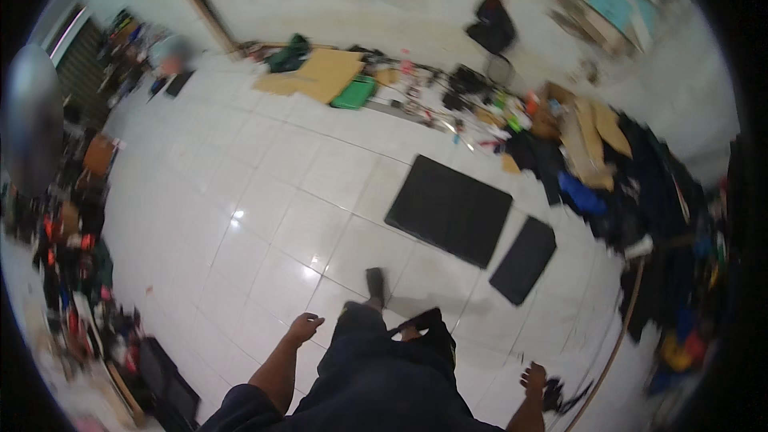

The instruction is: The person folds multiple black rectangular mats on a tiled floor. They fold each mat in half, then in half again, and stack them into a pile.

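"Head view, hands busy?"

"Both empty. Left hand (pixel 305 327) is over white tiles (pixel 200 272), fingers loosely curled; right hand (pixel 534 377) is near a black strappy thing (pixel 558 396) (can't tell what), fingers slightly spread. Two black panels (pixel 450 210) lie ahead."

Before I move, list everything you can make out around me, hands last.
Large flat rectangular panel: one, black, floor right of centre
Smaller flat rectangular panel: one, black, right of the large one
Glossy floor tiles: many, white, underfoot
Flat cardboard: count unclear, brown, by far wall
Plastic-looking object: one, green, beside that cardboard
Soft bag-like item: one, mostly black, against far wall
Heaped fabric: uncountable, mostly dark, right side
Blurred mixed clutter: uncountable, multicoloured, left side
Left hand: one, bare, left of legs
Right hand: one, bare, lower right
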The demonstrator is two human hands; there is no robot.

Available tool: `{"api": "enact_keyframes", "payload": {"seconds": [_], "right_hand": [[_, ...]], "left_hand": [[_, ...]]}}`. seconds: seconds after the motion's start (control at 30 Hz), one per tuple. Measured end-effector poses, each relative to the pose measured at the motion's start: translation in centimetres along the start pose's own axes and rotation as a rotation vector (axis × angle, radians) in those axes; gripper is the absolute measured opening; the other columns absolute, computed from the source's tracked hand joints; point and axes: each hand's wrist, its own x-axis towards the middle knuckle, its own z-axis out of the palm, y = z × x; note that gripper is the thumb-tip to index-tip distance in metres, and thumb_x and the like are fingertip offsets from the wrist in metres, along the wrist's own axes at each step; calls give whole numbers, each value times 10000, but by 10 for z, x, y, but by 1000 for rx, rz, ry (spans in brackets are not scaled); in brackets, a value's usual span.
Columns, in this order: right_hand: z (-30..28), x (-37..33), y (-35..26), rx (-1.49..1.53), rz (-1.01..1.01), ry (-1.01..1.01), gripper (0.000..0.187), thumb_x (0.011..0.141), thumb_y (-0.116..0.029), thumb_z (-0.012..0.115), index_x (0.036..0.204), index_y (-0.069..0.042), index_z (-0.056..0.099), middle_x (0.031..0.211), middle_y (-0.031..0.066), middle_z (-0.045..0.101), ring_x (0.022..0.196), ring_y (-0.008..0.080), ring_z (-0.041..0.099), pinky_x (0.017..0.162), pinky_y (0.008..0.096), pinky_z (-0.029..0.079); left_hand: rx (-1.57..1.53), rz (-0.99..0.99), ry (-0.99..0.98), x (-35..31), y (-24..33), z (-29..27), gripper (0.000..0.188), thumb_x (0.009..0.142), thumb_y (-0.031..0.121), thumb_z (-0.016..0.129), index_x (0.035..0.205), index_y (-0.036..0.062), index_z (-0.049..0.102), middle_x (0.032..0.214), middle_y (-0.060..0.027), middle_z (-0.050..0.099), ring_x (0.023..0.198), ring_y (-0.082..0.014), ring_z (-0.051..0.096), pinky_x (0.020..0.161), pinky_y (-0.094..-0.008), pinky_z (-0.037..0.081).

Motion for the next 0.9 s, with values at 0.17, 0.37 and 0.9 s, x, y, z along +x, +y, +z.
{"api": "enact_keyframes", "payload": {"seconds": [0.17, 0.37, 0.9], "right_hand": [[52, 61, -224, -117, -328, -86, 247, 955, -320, 577, 931, -75, 560, 708, 39, 547, 533, 137, 510, 419, 298, 410], [248, -30, -330, -208, -675, -366, 316, 976, -285, 602, 1233, -101, 580, 1019, 39, 649, 795, 114, 603, 616, 288, 509], [185, -110, -44, -277, 128, -94, 283, 885, -314, 682, 969, -48, 637, 730, 59, 604, 619, 175, 588, 523, 344, 507]], "left_hand": [[-186, -52, 118, -29, 5, 27, 578, 861, 407, 710, 1200, -54, 631, 969, -191, 703, 822, -240, 675, 758, -370, 548], [-306, -219, 51, -29, -45, 37, 526, 866, 396, 708, 1157, -39, 653, 865, -130, 678, 711, -218, 647, 567, -345, 515], [-116, 61, -52, 172, 156, -124, 425, 946, 334, 616, 1286, 89, 544, 1005, -40, 618, 810, -164, 601, 642, -317, 482]]}}
